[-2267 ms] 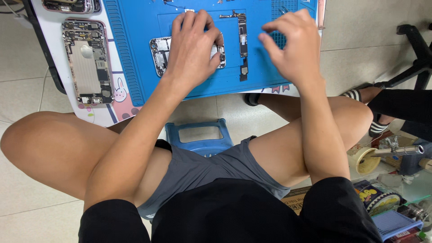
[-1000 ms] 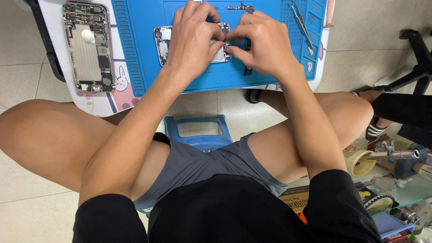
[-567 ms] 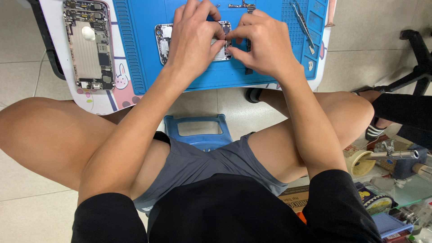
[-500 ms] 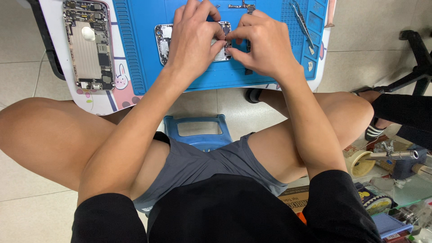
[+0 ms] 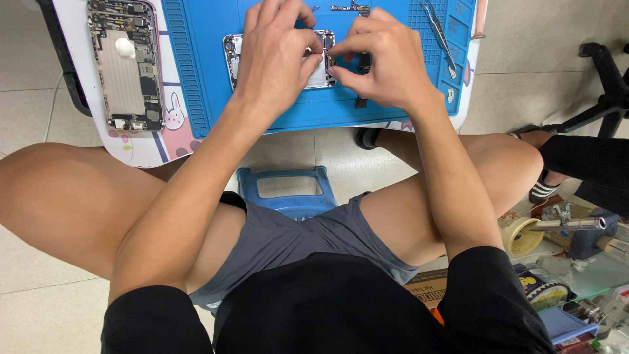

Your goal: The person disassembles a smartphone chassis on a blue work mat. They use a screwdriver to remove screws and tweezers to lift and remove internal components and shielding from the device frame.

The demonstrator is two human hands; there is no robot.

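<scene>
An opened phone housing (image 5: 230, 60) lies on the blue work mat (image 5: 196, 72), mostly covered by my hands. My left hand (image 5: 275, 56) rests over its middle, fingers pressing on it. My right hand (image 5: 386, 59) meets it from the right, thumb and forefinger pinched at the housing's right edge; whether a small part is between them is hidden. A narrow dark circuit board (image 5: 362, 62) lies just under my right hand.
A second opened phone (image 5: 126, 65) lies on the white table's left part. Metal tweezers (image 5: 440, 36) rest at the mat's right side. A blue stool (image 5: 288, 193) is under me. Tools and boxes (image 5: 563, 262) clutter the floor at right; another person's leg (image 5: 583, 157) is there.
My right hand came in from the mat's right side to meet my left hand over the housing. Since about a second ago both hands have hardly moved.
</scene>
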